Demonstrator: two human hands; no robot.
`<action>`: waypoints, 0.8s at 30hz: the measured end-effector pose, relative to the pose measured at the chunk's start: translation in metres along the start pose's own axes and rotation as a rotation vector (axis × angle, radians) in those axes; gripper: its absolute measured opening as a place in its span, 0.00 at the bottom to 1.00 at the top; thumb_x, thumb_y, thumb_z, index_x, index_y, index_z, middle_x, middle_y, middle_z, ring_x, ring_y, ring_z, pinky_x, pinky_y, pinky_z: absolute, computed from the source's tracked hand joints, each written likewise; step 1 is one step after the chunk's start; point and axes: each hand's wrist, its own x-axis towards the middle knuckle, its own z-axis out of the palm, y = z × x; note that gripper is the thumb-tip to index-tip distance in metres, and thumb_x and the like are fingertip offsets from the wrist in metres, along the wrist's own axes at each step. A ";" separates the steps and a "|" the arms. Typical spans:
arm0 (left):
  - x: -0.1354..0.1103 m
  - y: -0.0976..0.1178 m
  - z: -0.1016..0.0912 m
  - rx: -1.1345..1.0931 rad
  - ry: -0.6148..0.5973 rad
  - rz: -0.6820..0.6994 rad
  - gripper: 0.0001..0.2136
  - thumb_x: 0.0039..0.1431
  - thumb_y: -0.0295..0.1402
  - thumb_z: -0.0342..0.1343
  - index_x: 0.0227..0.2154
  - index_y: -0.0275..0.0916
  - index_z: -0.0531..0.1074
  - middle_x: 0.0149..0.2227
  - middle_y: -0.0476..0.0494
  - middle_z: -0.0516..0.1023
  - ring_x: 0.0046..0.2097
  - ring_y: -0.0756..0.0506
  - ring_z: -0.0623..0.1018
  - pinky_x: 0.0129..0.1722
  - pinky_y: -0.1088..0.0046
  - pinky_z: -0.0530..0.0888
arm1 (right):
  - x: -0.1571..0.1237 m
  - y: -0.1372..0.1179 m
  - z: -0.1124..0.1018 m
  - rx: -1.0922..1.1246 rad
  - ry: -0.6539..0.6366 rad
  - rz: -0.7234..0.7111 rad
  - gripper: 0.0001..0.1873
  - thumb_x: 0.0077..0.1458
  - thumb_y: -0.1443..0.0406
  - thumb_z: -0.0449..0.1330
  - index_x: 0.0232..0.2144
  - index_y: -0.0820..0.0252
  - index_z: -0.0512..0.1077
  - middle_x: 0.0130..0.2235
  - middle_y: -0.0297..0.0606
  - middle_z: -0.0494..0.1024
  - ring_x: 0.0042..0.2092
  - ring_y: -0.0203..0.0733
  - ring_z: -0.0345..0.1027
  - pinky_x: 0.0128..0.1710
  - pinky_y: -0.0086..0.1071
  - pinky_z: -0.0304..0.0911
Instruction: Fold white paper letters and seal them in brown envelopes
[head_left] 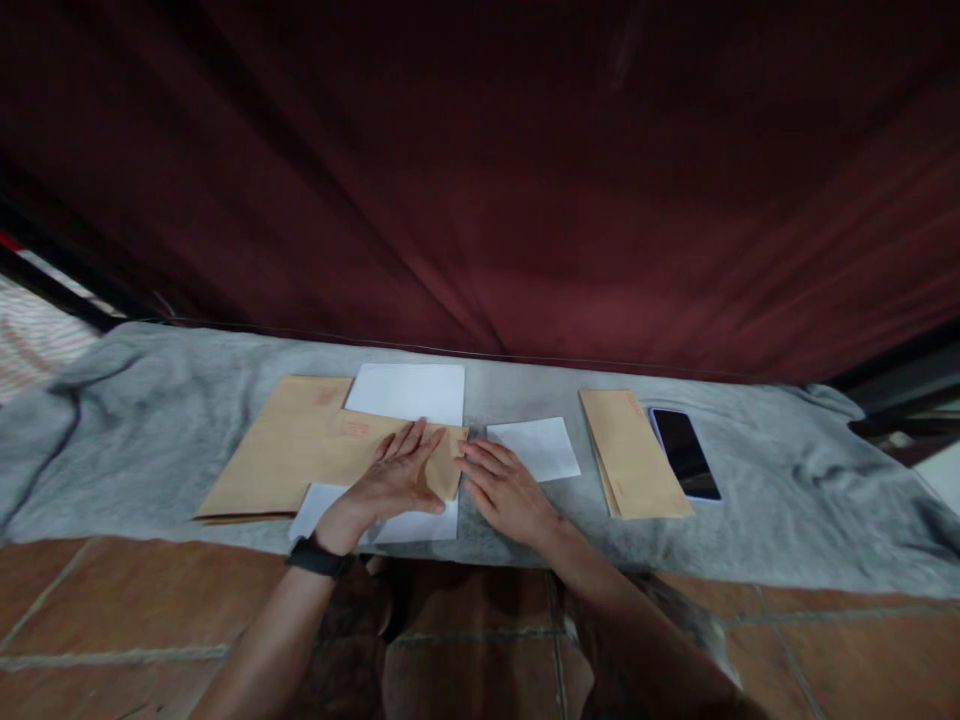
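My left hand (397,476), wearing a black wristband (321,557), lies with spread fingers on a brown envelope (360,436) placed crosswise. At that envelope's right end is my right hand (504,486), fingers stretched out and their tips touching its edge. Whether they pinch the paper there does not show. White paper (411,388) sticks out beyond the envelope's far side, and more white paper (427,526) shows on the near side. To the left, larger brown envelopes (259,455) lie stacked, partly beneath the crosswise one. A folded white sheet (541,449) is just beyond my right hand.
Farther right lie narrow brown envelopes (634,455), overlapping the edge of a dark-screened phone (686,455). Everything rests on a grey cloth (780,490) over a long surface. A dark red curtain (480,200) hangs behind it, and tiled floor (112,600) shows in front.
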 end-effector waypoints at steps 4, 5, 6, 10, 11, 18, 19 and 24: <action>-0.002 0.003 -0.009 -0.011 -0.031 -0.015 0.55 0.41 0.47 0.67 0.71 0.40 0.49 0.74 0.29 0.38 0.74 0.32 0.44 0.69 0.50 0.48 | 0.004 -0.005 0.009 -0.019 -0.047 0.007 0.15 0.69 0.64 0.52 0.52 0.57 0.75 0.58 0.38 0.76 0.63 0.44 0.62 0.65 0.42 0.57; -0.002 0.004 -0.011 -0.014 -0.033 -0.013 0.54 0.41 0.48 0.67 0.71 0.40 0.49 0.74 0.29 0.38 0.74 0.32 0.44 0.69 0.50 0.49 | 0.004 -0.005 0.010 -0.019 -0.047 0.021 0.14 0.69 0.64 0.52 0.50 0.57 0.75 0.56 0.38 0.77 0.61 0.44 0.63 0.64 0.42 0.58; -0.003 0.004 -0.012 -0.017 -0.030 -0.011 0.54 0.41 0.48 0.67 0.71 0.41 0.49 0.74 0.29 0.38 0.74 0.31 0.44 0.69 0.50 0.49 | 0.004 -0.004 0.011 -0.018 -0.047 0.032 0.13 0.69 0.65 0.52 0.48 0.57 0.76 0.54 0.38 0.78 0.60 0.43 0.64 0.63 0.41 0.59; -0.003 0.004 -0.012 -0.011 -0.036 -0.020 0.55 0.42 0.48 0.67 0.71 0.41 0.47 0.74 0.29 0.36 0.74 0.31 0.44 0.69 0.50 0.48 | 0.004 -0.006 0.012 -0.007 -0.060 0.071 0.11 0.67 0.66 0.53 0.44 0.58 0.75 0.51 0.40 0.78 0.54 0.44 0.68 0.58 0.41 0.62; -0.003 0.004 -0.013 -0.003 -0.049 -0.026 0.55 0.41 0.49 0.67 0.71 0.42 0.47 0.74 0.29 0.36 0.74 0.31 0.43 0.69 0.50 0.48 | 0.005 -0.007 0.012 0.004 -0.064 0.087 0.10 0.66 0.67 0.54 0.43 0.58 0.76 0.50 0.40 0.78 0.52 0.44 0.69 0.57 0.40 0.63; -0.001 0.009 -0.017 0.035 -0.102 -0.059 0.58 0.41 0.51 0.68 0.72 0.44 0.44 0.75 0.32 0.33 0.74 0.32 0.41 0.69 0.51 0.47 | 0.023 -0.015 0.022 0.208 -0.095 0.475 0.12 0.64 0.69 0.53 0.36 0.57 0.77 0.40 0.40 0.79 0.44 0.43 0.72 0.46 0.32 0.64; -0.002 0.010 -0.017 0.036 -0.103 -0.062 0.57 0.41 0.51 0.67 0.72 0.44 0.44 0.75 0.32 0.33 0.74 0.32 0.42 0.69 0.50 0.47 | 0.026 -0.014 0.024 0.262 -0.110 0.543 0.12 0.63 0.69 0.54 0.34 0.57 0.77 0.38 0.39 0.79 0.43 0.43 0.73 0.44 0.32 0.64; -0.002 0.010 -0.017 0.043 -0.095 -0.050 0.57 0.41 0.50 0.68 0.72 0.44 0.44 0.75 0.31 0.34 0.74 0.32 0.41 0.69 0.50 0.47 | 0.037 -0.009 0.027 0.716 -0.099 0.825 0.08 0.55 0.69 0.57 0.28 0.57 0.75 0.28 0.34 0.76 0.34 0.40 0.70 0.33 0.29 0.61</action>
